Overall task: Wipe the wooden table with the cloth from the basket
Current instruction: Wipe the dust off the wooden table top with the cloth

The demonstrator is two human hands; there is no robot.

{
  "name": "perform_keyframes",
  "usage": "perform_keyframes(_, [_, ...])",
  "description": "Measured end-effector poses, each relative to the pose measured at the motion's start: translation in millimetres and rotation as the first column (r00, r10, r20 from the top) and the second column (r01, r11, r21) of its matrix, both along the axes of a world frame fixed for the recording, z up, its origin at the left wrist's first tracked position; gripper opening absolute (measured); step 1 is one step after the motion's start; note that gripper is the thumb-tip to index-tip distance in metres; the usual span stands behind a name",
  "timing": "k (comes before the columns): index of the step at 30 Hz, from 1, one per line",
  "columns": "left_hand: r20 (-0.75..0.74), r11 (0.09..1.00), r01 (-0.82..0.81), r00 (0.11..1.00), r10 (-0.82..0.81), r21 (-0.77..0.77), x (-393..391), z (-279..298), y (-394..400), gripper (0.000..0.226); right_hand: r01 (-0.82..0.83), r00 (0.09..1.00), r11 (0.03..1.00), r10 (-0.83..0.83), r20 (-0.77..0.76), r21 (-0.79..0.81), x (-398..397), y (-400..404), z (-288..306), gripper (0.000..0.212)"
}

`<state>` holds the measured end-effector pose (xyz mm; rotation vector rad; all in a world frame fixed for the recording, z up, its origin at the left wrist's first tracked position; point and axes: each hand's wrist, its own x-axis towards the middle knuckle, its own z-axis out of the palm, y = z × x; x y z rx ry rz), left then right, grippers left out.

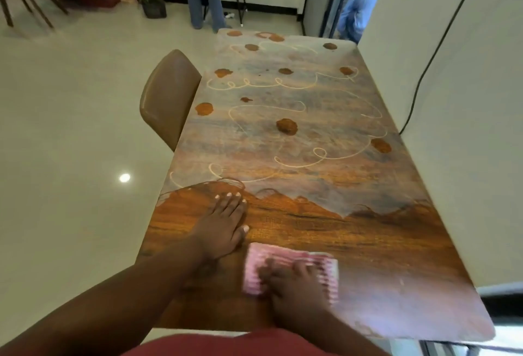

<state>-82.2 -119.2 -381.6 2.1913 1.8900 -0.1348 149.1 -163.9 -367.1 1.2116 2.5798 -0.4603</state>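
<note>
While pressing the cloth flat under the right hand, wiping the table; next, pushing ahead into dust; left hand lying flat.

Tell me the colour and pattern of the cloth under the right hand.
Pink with pale ribbed stripes, blurred by motion; the cloth shows in the head view.

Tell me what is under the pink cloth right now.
The pink ribbed cloth lies flat on the cleaned near strip of the brown wooden table, with the right hand pressing on top. The wood directly beneath is covered, so any leftover dirt there cannot be seen.
</note>
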Motion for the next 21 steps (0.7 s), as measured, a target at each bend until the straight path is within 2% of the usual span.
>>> perform_keyframes(2, [0.007, 0.999, 0.05, 0.999, -0.05, 0.019, 5, 3, 8, 0.067, -0.204, 0.977, 0.977, 0.208, 0.055, -0.066, -23, -8, 1, 0.051])
perform_keyframes(5, [0.008, 0.993, 0.113, 0.994, -0.113, 0.044, 10, 8, 18, 0.066, -0.294, 0.952, 0.955, 0.296, 0.076, -0.028, 4, -13, 7, 0.052])
perform_keyframes(7, [0.017, 0.989, 0.134, 0.991, -0.135, 0.054, 12, 10, 23, 0.066, -0.186, 0.971, 0.982, 0.181, 0.158, 0.018, 36, -15, 16, 0.052])
perform_keyframes(10, [0.015, 0.984, 0.168, 0.986, -0.169, 0.054, 16, 8, 28, 0.067, 0.114, 0.984, 0.993, -0.117, 0.136, 0.029, 83, -8, 19, 0.049])
perform_keyframes(13, [0.044, 0.979, 0.202, 0.978, -0.203, 0.02, 23, 6, 36, 0.069, 0.386, 0.909, 0.917, -0.397, 0.128, 0.101, 118, 20, 21, 0.048])
perform_keyframes(15, [0.03, 0.969, 0.244, 0.969, -0.244, 0.026, 30, 6, 43, 0.078, 0.542, 0.823, 0.838, -0.544, 0.161, 0.058, 121, 37, 20, 0.051])
perform_keyframes(18, [0.049, 0.955, 0.297, 0.954, -0.297, 0.01, 48, 10, 55, 0.11, 0.577, 0.806, 0.815, -0.577, 0.133, 0.041, 98, 51, 13, 0.05])
perform_keyframes(21, [0.038, 0.949, 0.315, 0.948, -0.316, 0.031, 72, 15, 71, 0.115, 0.393, 0.91, 0.917, -0.399, 0.115, 0.072, 90, 37, 9, 0.044])
